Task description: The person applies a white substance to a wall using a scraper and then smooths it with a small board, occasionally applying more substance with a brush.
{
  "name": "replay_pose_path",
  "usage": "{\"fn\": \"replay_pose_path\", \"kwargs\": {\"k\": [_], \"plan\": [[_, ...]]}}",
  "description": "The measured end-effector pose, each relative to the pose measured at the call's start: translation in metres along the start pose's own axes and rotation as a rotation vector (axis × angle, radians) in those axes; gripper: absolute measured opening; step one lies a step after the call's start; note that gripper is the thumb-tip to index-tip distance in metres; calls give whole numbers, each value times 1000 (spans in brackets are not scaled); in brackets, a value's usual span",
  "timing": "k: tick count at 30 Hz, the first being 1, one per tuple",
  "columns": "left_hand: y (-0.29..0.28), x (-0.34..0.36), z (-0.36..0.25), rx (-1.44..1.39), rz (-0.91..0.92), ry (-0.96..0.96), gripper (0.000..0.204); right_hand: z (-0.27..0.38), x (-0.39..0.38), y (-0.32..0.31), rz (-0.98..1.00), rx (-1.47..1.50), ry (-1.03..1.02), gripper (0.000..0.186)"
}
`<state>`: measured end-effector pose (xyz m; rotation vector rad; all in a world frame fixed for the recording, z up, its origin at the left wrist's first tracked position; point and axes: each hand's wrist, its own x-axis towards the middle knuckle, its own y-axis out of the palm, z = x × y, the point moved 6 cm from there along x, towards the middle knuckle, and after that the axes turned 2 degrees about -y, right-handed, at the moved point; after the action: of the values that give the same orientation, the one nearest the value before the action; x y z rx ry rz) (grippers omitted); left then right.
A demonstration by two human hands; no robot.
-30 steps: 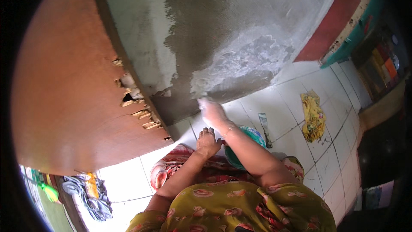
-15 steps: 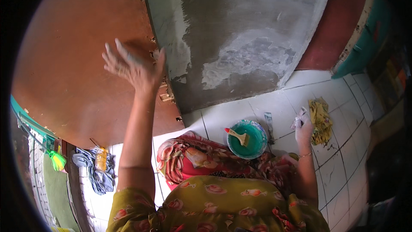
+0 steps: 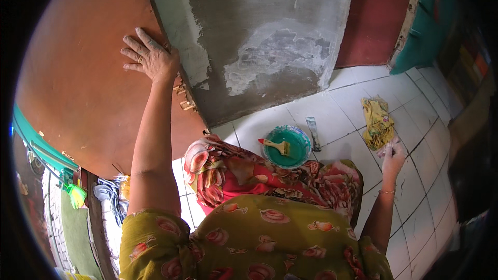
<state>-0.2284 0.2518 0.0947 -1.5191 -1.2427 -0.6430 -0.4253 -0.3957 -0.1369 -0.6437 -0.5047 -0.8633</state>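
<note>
– What's around you?
– White floor tiles (image 3: pixel 337 119) at lower right, a grey plastered wall (image 3: pixel 259 31) at top centre.
– Your hands?
– My left hand (image 3: pixel 150 57), upper left, lies flat and spread on the brown door (image 3: pixel 78 88), arm stretched up. My right hand (image 3: pixel 392 155) touches the yellow rag (image 3: pixel 377 122) at right, fingers loosely curled; whether it grips, I cannot tell.
– The bowl?
– The teal bowl (image 3: pixel 286 147) at centre holds green paint, a brush (image 3: pixel 275 145) resting in it.

A home doorway under repair, by the look of it; white tiled floor (image 3: pixel 332 109); patchy grey plastered wall (image 3: pixel 259 46); worn brown door (image 3: pixel 88 98); bowl of teal paint (image 3: pixel 295 148) with brush (image 3: pixel 277 145).
</note>
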Motion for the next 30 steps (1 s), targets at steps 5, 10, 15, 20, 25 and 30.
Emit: {"fn": "replay_pose_path", "kwargs": {"k": [5, 10, 15, 20, 25, 30], "plan": [[-45, -24, 0, -75, -13, 48, 113, -23, -7, -48, -46, 151, 57, 16], [-92, -43, 4, -123, -28, 112, 115, -4, 16, -44, -53, 393, 82, 21], [-142, -62, 18, -138, -21, 158, 116, 34, 28, 6, -16, 309, 47, 15], [-193, -80, 28, -214, -41, 287, 112, 49, 42, 22, -57, -8, -110, 12], [-240, -96, 39, -419, 19, 243, 107, 35, 42, 53, 44, 181, -1, 14], [-270, -112, 54, -589, 55, 167, 106, 36, 31, 70, 68, 118, -64, 11]]}}
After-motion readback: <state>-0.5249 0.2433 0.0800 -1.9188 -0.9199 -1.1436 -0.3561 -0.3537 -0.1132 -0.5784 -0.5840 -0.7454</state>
